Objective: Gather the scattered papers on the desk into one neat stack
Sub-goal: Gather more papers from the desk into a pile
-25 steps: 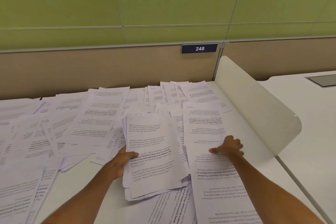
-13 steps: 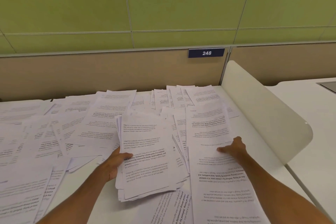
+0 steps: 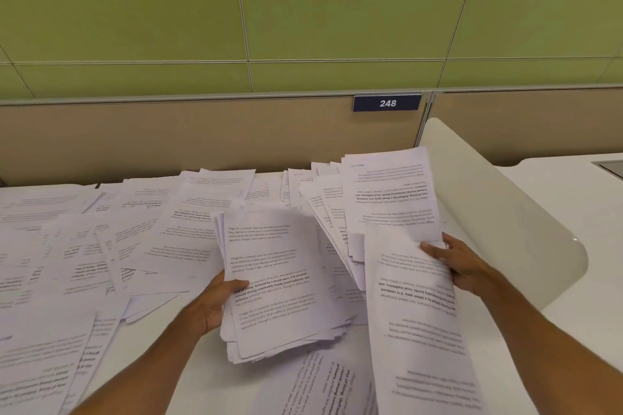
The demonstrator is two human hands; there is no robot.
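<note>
Head view. Left hand (image 3: 215, 303): grip clamped on the left edge of the gathered stack (image 3: 279, 283), thumb on top. The stack is uneven, tilted, with its near end low over the tabletop (image 3: 209, 391). Right hand (image 3: 462, 266): grip pinched on the right edge of several loose sheets (image 3: 391, 199), thumb on top, their far ends raised beside the white divider (image 3: 505, 212). Scattered papers (image 3: 84, 246) cover the tabletop to the left and behind, overlapping. Plate "248" (image 3: 387, 103) on the rear partition.
</note>
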